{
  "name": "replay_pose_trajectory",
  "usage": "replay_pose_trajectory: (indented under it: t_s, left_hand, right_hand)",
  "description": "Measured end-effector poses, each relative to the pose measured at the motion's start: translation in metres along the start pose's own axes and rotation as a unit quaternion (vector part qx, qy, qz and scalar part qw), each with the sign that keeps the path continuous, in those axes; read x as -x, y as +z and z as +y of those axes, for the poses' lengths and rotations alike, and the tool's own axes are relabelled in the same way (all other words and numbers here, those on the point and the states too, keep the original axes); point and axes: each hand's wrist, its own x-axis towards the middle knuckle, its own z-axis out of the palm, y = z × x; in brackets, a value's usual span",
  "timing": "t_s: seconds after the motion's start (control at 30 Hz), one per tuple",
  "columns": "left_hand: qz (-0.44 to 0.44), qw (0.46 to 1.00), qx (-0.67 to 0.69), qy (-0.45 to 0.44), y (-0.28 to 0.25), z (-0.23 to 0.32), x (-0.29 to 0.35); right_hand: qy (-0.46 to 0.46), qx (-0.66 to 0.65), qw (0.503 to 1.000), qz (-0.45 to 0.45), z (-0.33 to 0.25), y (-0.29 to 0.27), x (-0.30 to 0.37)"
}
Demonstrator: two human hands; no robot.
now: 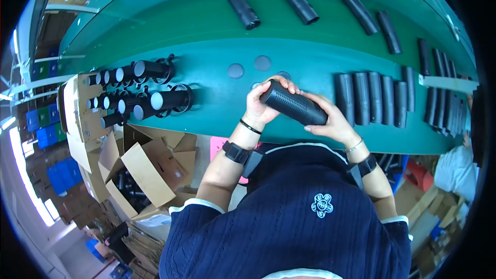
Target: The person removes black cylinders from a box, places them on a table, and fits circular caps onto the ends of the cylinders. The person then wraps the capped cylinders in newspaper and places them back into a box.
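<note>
Between my two hands is a black cylindrical tube [294, 103] with a fine grid of perforations on its side, held tilted above the near edge of the green table. My left hand [258, 107] is closed round its upper-left end, thumb along the end. The fingers of my right hand [333, 123] wrap its lower-right end. Just beyond my left hand lie several flat dark round discs [262, 62], one of them partly hidden behind the fingers. To the right of my right hand, similar black tubes [360, 98] lie side by side on the table.
Black cylinders with ring-shaped ends [165, 100] lie in rows at left. On the far green belt [196, 18] rest spaced black tubes [298, 3]. More tubes [444, 106] sit at far right, near another person's sleeve [457, 173]. Below left stands an open cardboard box [150, 175] containing black parts.
</note>
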Motion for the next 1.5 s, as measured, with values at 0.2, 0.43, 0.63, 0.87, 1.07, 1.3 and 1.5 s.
replay_pose_trajectory:
  t_s: [0.2,0.43,0.63,0.87,1.07,1.3,1.5]
  left_hand:
    - [0.228,0.963,-0.144,0.014,0.002,-0.009,0.002]
    - [0.417,0.771,-0.474,0.079,-0.078,0.161,-0.069]
    - [0.550,0.383,-0.742,0.018,-0.159,0.273,-0.139]
    - [0.544,0.147,-0.826,-0.009,-0.160,0.261,-0.140]
    - [0.089,0.587,-0.800,0.087,-0.042,0.091,-0.094]
    - [0.047,0.745,-0.665,-0.036,0.004,-0.035,-0.024]
    - [-0.006,0.768,-0.640,0.011,0.001,-0.056,-0.003]
  right_hand:
    - [-0.022,-0.006,0.996,0.081,0.007,0.029,-0.047]
    - [0.049,0.199,0.969,0.135,0.009,0.008,-0.052]
    - [0.224,0.489,0.806,0.249,0.027,-0.032,0.006]
    - [0.308,0.400,0.836,0.214,0.050,-0.024,0.005]
    - [0.118,0.172,0.947,0.244,0.036,-0.005,0.002]
    - [0.022,0.061,0.981,0.183,0.042,0.009,-0.004]
    - [0.094,-0.288,0.938,0.171,0.018,-0.011,0.019]
